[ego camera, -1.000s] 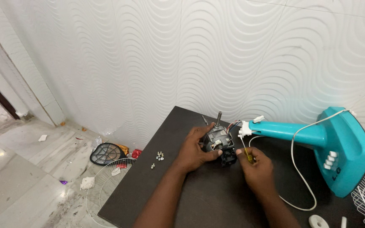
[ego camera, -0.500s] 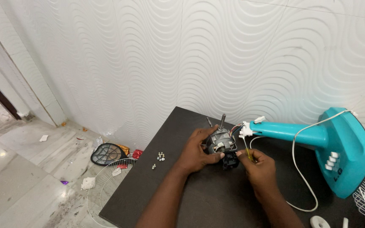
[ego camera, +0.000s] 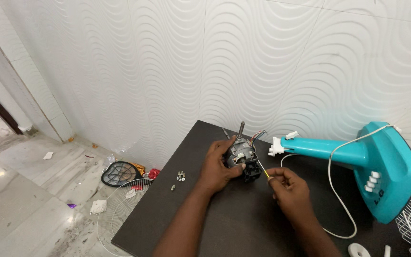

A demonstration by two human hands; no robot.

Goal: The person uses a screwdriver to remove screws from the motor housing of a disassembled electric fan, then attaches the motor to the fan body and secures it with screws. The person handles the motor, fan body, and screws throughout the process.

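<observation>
Left of centre on the dark table [ego camera: 177, 209] we see small screws [ego camera: 181, 177]. Just right of them, our left hand [ego camera: 217, 164] is curled around the motor [ego camera: 240, 154], shaft pointing up, at mid-frame. Close beside it, our right hand [ego camera: 288, 188] pinches a yellow wire [ego camera: 264, 171] leading into the motor. Farther right lies the teal stand [ego camera: 357, 159].

Bright even indoor light, soft shadows, sharp focus, slight wide-angle edge distortion.
</observation>
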